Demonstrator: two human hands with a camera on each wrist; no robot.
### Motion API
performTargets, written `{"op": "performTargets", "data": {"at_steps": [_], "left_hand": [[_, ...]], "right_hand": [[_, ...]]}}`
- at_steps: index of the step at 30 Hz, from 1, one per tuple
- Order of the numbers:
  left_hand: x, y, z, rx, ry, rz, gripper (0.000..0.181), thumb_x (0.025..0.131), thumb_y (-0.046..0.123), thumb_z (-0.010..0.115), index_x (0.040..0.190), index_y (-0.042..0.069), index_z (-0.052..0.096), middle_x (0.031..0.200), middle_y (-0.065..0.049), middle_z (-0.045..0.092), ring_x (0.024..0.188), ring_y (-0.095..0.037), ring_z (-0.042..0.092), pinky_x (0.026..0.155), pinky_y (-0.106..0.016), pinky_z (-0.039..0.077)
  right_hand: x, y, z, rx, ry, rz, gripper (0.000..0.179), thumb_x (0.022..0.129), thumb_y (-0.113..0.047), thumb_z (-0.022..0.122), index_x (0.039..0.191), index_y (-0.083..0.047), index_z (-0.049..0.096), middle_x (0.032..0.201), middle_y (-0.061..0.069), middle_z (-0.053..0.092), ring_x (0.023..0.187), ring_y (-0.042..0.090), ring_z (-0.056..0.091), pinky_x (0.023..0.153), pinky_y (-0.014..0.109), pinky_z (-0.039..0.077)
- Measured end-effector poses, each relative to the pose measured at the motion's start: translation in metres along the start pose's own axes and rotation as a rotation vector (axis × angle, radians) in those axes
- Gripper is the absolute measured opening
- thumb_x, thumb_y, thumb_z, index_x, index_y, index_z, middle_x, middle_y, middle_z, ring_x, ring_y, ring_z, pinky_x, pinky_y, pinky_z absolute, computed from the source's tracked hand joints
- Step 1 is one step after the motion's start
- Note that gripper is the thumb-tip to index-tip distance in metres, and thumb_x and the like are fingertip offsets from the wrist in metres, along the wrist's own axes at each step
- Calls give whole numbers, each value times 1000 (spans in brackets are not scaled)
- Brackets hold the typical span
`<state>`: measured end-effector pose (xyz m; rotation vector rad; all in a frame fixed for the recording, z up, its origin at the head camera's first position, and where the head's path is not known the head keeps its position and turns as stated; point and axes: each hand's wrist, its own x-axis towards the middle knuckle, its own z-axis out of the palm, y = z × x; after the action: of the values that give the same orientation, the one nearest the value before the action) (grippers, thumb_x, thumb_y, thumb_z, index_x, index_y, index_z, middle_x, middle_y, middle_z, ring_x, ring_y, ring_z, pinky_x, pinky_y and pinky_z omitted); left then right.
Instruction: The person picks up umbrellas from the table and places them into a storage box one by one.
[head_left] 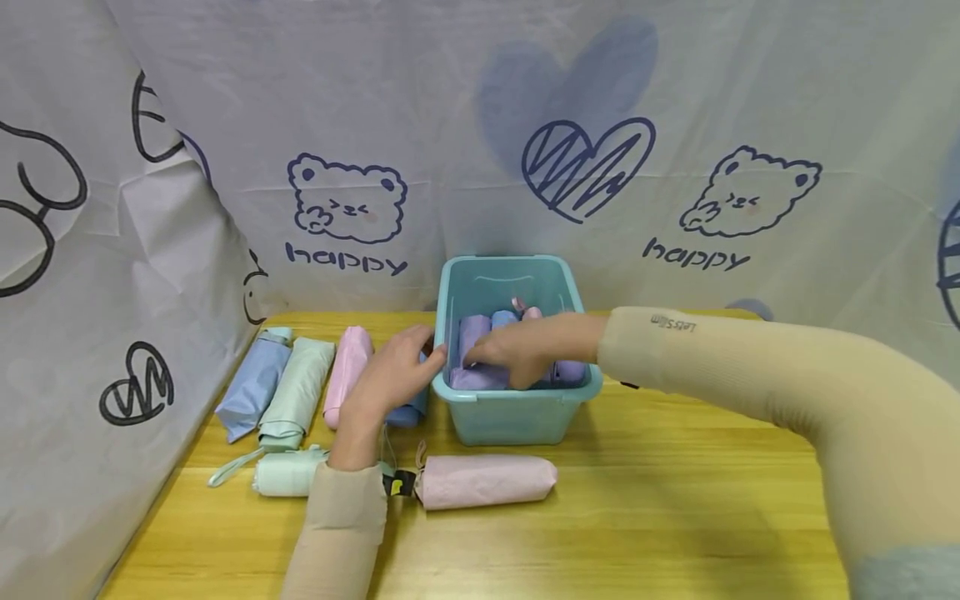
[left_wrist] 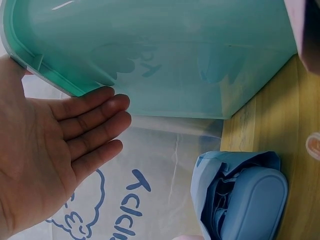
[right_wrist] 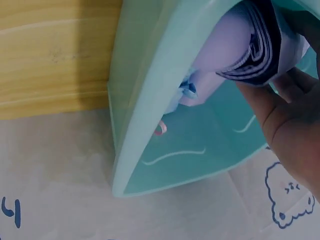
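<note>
L arm [head_left: 337,533] overlaps mint umb. [head_left: 288,473]; R hand [head_left: 522,348] grips purple umb. [right_wrist: 252,50] (L fingers [left_wrist: 97,115] straight).

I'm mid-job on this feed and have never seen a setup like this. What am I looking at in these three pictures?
No machine here: you see a person's bare left hand and right hand. The widest picture comes from a head-worn camera looking forward and down; the others come from cameras on the left and right wrists. A teal bin stands on the wooden table. To its left lie a light blue umbrella, a pale green umbrella, a pink umbrella and a deeper blue umbrella, all folded; nearer the person lie a mint umbrella and a pale pink umbrella. The right hand grips a purple umbrella inside the bin. The left hand is at the bin's rim, fingers extended, holding no umbrella.
</note>
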<state>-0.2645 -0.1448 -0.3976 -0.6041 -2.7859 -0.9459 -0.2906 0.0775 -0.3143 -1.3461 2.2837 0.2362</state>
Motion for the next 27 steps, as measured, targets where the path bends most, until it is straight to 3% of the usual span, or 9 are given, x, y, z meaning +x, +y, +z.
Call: {"op": "performTargets", "data": {"at_steps": [7,16,20,21,26,27], "left_hand": [[0,1,-1,2,-6,4,33,101,36,51,114,9,65,108,-6,66,97,-31,66,82,-44,54],[0,0,-1,-2,1,0,30,101,35,52,110,10,65,106,-5,66,93,-25,64,80,-42,54],[0,0,0,-7,-2,-6,29,100,35,52,110,11,65,106,-5,66,94,-27,64,81,-42,54],[0,0,1,-7,-2,-6,29,101,35,52,110,11,65,106,-5,66,94,-27,64,81,-42,54],[-1,1,1,-8,0,-9,29,100,36,52,110,12,65,106,-3,66,93,-24,63,80,-41,54],[-1,1,1,-10,1,-9,28,100,36,52,110,13,65,106,-3,66,92,-23,63,80,-41,54]], "right_hand": [[9,4,9,75,-60,-9,65,98,-1,61,158,-2,37,160,13,44,148,22,39,125,39,25],[19,10,24,115,-50,-77,61,101,-6,63,157,-1,38,159,13,45,148,25,41,124,41,26],[22,14,32,196,-55,-101,55,104,-11,60,156,-4,41,156,9,49,145,21,44,123,39,29],[31,25,42,218,-46,-121,53,106,-16,58,156,-7,42,155,7,50,143,19,46,122,37,30],[34,25,49,362,-52,-58,41,112,-32,43,150,-17,49,144,-3,54,132,9,47,119,33,31],[32,23,49,431,-55,-7,41,111,-39,42,145,-20,52,140,-3,55,129,9,48,117,34,33]]}}
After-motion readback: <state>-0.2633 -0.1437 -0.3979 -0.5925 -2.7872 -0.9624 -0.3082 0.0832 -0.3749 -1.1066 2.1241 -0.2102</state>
